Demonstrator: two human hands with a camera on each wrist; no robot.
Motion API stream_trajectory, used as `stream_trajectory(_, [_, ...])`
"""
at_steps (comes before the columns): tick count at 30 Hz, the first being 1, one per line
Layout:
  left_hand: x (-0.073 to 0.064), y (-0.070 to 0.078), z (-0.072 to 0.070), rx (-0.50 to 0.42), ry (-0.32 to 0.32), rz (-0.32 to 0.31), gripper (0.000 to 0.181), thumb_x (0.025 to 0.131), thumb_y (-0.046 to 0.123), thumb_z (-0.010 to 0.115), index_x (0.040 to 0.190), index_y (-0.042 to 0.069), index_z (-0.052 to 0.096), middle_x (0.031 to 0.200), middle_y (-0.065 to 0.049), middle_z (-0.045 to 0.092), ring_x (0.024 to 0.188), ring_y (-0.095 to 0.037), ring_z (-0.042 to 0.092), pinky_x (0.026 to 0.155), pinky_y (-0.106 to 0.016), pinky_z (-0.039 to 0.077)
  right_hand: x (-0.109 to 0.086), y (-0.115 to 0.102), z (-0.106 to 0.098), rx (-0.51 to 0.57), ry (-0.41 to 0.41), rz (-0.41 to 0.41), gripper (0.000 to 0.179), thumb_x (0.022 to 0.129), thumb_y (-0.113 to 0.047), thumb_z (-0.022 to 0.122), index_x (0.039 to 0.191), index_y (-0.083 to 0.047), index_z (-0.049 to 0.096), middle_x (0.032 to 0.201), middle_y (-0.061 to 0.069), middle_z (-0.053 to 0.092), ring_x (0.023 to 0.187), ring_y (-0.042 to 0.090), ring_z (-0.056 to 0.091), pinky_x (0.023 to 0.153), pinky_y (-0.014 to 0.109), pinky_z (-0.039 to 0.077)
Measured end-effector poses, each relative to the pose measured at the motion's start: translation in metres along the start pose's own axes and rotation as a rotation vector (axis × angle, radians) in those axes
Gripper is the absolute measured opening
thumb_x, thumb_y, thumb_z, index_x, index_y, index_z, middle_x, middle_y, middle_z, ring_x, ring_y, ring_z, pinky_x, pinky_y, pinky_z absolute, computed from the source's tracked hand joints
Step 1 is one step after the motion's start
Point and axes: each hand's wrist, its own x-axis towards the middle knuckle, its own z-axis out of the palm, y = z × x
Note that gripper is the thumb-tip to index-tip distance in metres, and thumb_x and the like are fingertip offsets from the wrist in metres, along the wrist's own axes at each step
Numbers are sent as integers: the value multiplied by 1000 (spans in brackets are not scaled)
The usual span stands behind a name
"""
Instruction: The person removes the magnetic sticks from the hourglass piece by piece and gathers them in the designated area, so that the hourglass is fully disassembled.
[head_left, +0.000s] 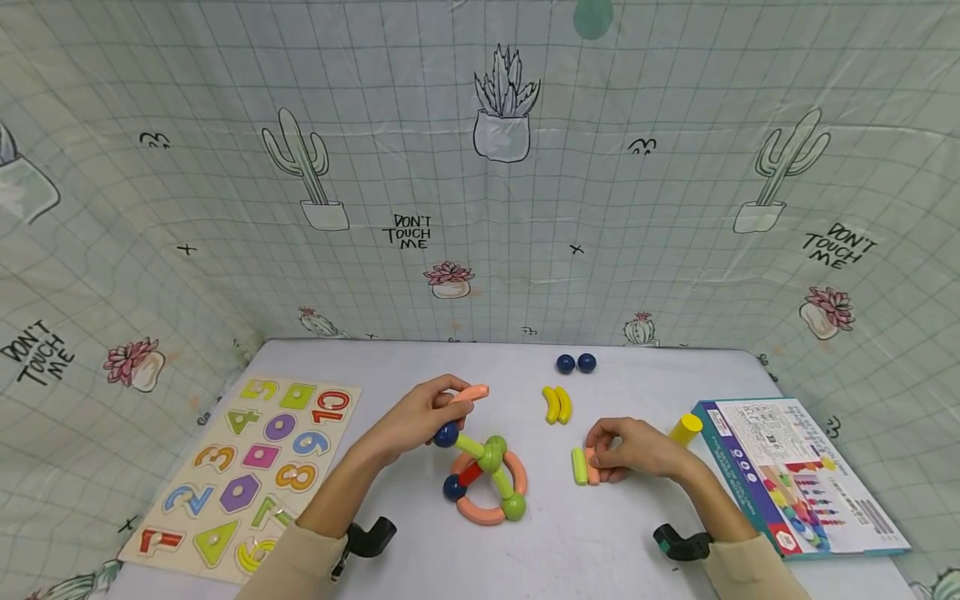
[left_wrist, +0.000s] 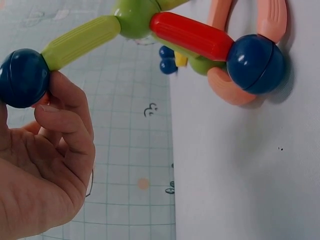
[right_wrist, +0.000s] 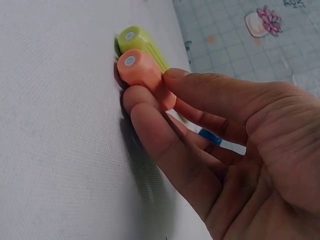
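Observation:
My left hand [head_left: 426,417] grips a curved orange magnetic stick [head_left: 472,392] that pokes out past the fingertips. Right at those fingers is a dark blue ball [left_wrist: 24,78], which hides most of the stick in the left wrist view. A light green stick [left_wrist: 82,42] joins this ball to a built frame of green balls [head_left: 491,457], a red stick [left_wrist: 192,36], another blue ball [left_wrist: 256,64] and a ring of curved orange sticks [head_left: 480,514]. My right hand [head_left: 633,448] pinches a short orange stick [right_wrist: 145,75] on the table, alongside a light green stick [head_left: 579,467].
Two blue balls [head_left: 576,363] and two curved yellow sticks [head_left: 557,405] lie farther back. A yellow cylinder [head_left: 686,429] stands behind my right wrist, beside a printed box [head_left: 817,475]. At left lies a number-and-shape puzzle board [head_left: 213,450]. A patterned cloth [head_left: 525,200] hangs behind the table.

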Motion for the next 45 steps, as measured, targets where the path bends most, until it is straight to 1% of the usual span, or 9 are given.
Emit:
stream_trajectory(10, [0, 1, 0, -3, 3, -4, 31, 100, 35, 63, 123, 14, 59, 79, -2, 64, 55, -15, 38, 50, -26, 30, 0, -3, -1, -11, -7, 3, 25, 91, -18, 75, 110, -6, 64, 90, 9, 59, 71, 21, 65, 63, 33, 58])
stream_trajectory(16, [2, 2, 0, 0, 2, -14, 32, 99, 37, 64, 123, 15, 59, 81, -6, 65, 54, -14, 37, 50, -25, 30, 5, -10, -5, -130, 18, -14, 21, 92, -19, 72, 109, -8, 65, 88, 4, 62, 70, 21, 62, 61, 32, 55])
stream_trajectory(21, [4, 4, 2, -2, 0, -25, 31, 99, 34, 64, 124, 16, 60, 84, -9, 67, 54, -14, 38, 50, -25, 29, 15, -38, -2, -183, 80, -135, 21, 97, -26, 67, 111, -10, 67, 94, 5, 65, 73, 24, 63, 62, 34, 54])
stream_trajectory(27, [9, 6, 4, 9, 8, -35, 35, 98, 34, 66, 126, 14, 62, 83, -3, 69, 61, -15, 45, 56, -27, 32, 28, -95, 19, -57, 111, -326, 27, 102, -38, 60, 120, -19, 65, 96, 8, 69, 75, 29, 67, 66, 44, 57])
stream_trajectory(30, [10, 7, 4, 20, 9, -27, 34, 97, 35, 67, 124, 14, 64, 83, -2, 70, 68, -16, 53, 63, -30, 37, 35, -121, 31, 9, 105, -398, 28, 103, -38, 58, 125, -22, 63, 95, 3, 69, 74, 24, 68, 65, 42, 57])
stream_trajectory(33, [10, 6, 3, 33, 6, -19, 34, 98, 38, 66, 123, 14, 64, 83, -2, 71, 78, -18, 60, 73, -32, 43, 43, -138, 44, 20, 93, -462, 27, 102, -36, 61, 125, -24, 64, 93, 0, 69, 71, 20, 68, 61, 36, 56])
stream_trajectory(37, [8, 5, 2, 33, -5, -20, 40, 98, 39, 65, 128, 13, 60, 82, -3, 72, 82, -18, 64, 78, -34, 45, 50, -147, 53, 12, 127, -505, 19, 100, -32, 64, 117, -23, 66, 84, -1, 69, 68, 18, 66, 57, 32, 52])
stream_trajectory(40, [6, 3, 1, 20, -16, -11, 41, 100, 37, 64, 132, 13, 57, 84, -3, 72, 75, -17, 61, 74, -32, 44, 51, -146, 55, 20, 171, -518, 15, 100, -28, 65, 113, -21, 67, 80, -2, 68, 67, 18, 65, 55, 31, 51])
stream_trajectory(45, [0, 0, -2, 15, -45, 53, 47, 98, 33, 67, 138, 15, 50, 91, -3, 71, 75, -19, 57, 69, -32, 42, 50, -142, 52, 48, 249, -525, 16, 100, -30, 65, 114, -22, 67, 82, -1, 68, 68, 18, 64, 55, 30, 51])
